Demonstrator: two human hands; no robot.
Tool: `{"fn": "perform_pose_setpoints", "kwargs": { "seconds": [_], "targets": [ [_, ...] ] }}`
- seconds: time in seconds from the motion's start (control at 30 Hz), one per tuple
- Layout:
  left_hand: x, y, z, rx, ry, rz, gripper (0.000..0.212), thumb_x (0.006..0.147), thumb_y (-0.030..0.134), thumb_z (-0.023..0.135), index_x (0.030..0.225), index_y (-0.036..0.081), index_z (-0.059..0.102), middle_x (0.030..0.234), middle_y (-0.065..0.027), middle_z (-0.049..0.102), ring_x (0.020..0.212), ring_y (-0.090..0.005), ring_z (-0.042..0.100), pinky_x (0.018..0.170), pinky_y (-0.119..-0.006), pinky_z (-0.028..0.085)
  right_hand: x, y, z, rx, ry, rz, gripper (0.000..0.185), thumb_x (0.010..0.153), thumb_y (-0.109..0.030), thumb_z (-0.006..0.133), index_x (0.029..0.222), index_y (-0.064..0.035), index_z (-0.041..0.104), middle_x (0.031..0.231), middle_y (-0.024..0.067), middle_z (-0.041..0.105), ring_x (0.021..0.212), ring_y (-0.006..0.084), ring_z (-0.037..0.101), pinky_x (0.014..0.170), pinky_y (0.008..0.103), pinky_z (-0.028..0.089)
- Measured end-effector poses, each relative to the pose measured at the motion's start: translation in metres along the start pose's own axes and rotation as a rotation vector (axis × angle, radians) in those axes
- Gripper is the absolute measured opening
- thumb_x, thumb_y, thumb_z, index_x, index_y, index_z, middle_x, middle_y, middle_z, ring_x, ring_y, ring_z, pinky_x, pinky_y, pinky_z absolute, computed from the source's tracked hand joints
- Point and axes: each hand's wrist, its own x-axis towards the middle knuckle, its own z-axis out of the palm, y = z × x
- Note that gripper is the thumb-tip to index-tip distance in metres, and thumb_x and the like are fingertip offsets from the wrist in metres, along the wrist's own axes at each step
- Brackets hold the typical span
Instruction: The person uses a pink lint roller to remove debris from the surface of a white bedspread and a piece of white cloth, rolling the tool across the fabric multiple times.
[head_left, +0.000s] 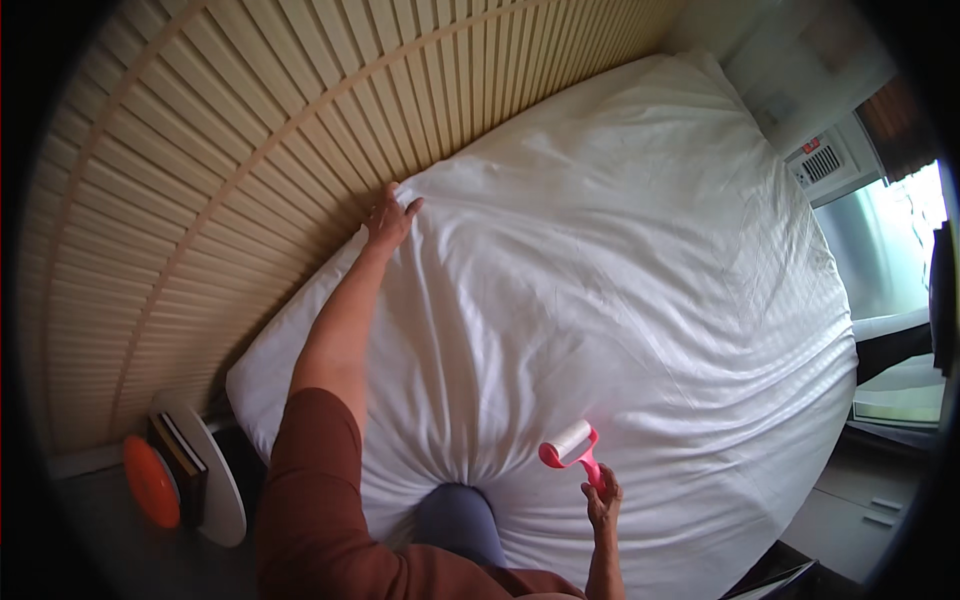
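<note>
A bed with a wrinkled white fitted sheet (637, 247) fills the middle of the view. My left hand (392, 219) reaches to the far edge of the mattress, beside the slatted headboard. Its fingers touch the sheet there, and whether they grip the fabric cannot be made out. In my right hand (604, 501) is the handle of a pink lint roller (570, 446) with a white sticky roll. The roller is held over the near part of the sheet; contact with it is not clear. My knee (459, 517) presses into the bed, and folds spread out from it.
A ribbed beige headboard or wall panel (247, 142) runs along the bed's far left side. A round white side table (225, 480) stands at lower left, with books and an orange object (151, 482). Drawers (862, 517), a wall unit (821, 161) and a bright window (919, 202) are at right.
</note>
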Motion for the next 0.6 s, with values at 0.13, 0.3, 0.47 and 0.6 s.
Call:
{"fn": "perform_pose_setpoints", "kwargs": {
  "seconds": [0.13, 0.3, 0.47, 0.6],
  "targets": [
    [-0.104, -0.056, -0.033, -0.049, -0.179, -0.418, 0.065, 0.085, 0.049, 0.047, 0.133, 0.009, 0.031, 0.139, -0.0132, 0.031, 0.130, -0.0330, 0.025, 0.100, -0.061, 0.016, -0.022, 0.042, -0.016, 0.155, -0.050, 0.116, 0.042, 0.069, -0.015, 0.066, 0.106, 0.0019, 0.055, 0.085, 0.0167, 0.061, 0.075, 0.0249, 0.059, 0.069, 0.0334, 0.047],
    [-0.197, -0.183, -0.098, 0.451, -0.297, -0.604, 0.076, 0.078, 0.053, 0.056, 0.136, 0.015, 0.026, 0.139, -0.0144, 0.030, 0.129, -0.0355, 0.026, 0.096, -0.061, 0.024, 0.021, 0.009, -0.026, -0.152, -0.131, -0.128, 0.039, 0.072, -0.012, 0.065, 0.108, -0.0010, 0.053, 0.086, 0.0194, 0.062, 0.075, 0.0344, 0.061, 0.067, 0.0387, 0.048],
    [-0.181, -0.195, -0.100, 0.383, -0.476, -0.443, 0.046, 0.075, 0.044, 0.064, 0.100, 0.007, 0.059, 0.095, -0.0183, 0.062, 0.093, -0.0365, 0.057, 0.079, -0.046, 0.042, 0.119, -0.102, 0.032, -0.330, -0.145, -0.414, 0.037, 0.076, -0.009, 0.061, 0.110, -0.0016, 0.051, 0.097, 0.0192, 0.060, 0.086, 0.0362, 0.058, 0.070, 0.0409, 0.046],
    [-0.211, -0.238, -0.129, 0.548, -0.162, -0.607, 0.031, 0.079, 0.039, 0.060, 0.095, 0.012, 0.063, 0.091, -0.0074, 0.064, 0.093, -0.0268, 0.057, 0.074, -0.048, 0.038, 0.136, -0.189, 0.104, -0.217, -0.281, -0.558, 0.039, 0.078, -0.010, 0.059, 0.114, 0.0001, 0.049, 0.100, 0.0222, 0.058, 0.088, 0.0385, 0.056, 0.074, 0.0414, 0.044]
  ]
}}
